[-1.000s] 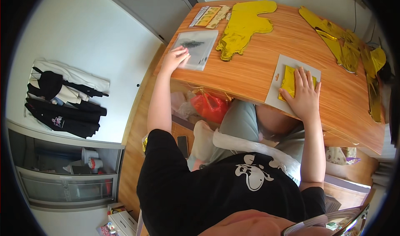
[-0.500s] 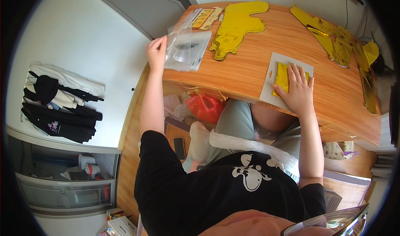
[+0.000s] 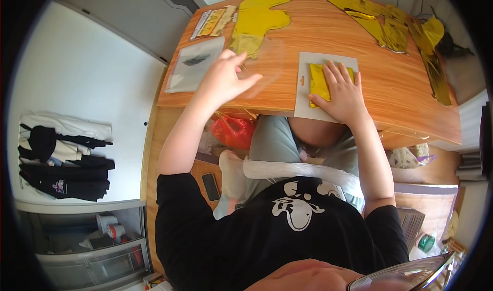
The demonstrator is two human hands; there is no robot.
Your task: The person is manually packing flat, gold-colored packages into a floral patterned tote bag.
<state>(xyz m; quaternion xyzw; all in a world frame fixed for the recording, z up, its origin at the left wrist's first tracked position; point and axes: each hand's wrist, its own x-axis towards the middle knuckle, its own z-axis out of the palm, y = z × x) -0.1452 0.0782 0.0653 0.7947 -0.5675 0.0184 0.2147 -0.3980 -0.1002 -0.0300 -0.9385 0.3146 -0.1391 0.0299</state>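
Lying flat with its fingers slightly spread, the right hand (image 3: 341, 92) covers part of a folded gold foil packet (image 3: 319, 83) on a grey card (image 3: 303, 97) at the front edge of the wooden bench (image 3: 390, 88). The left hand (image 3: 228, 76), thumb apart from its fingers, hovers beside a stack of clear plastic bags (image 3: 191, 73). One blurred clear bag (image 3: 273, 65) shows next to it; whether the fingers grip that bag, the view cannot tell. Farther back lies a flat gold foil balloon (image 3: 259, 18).
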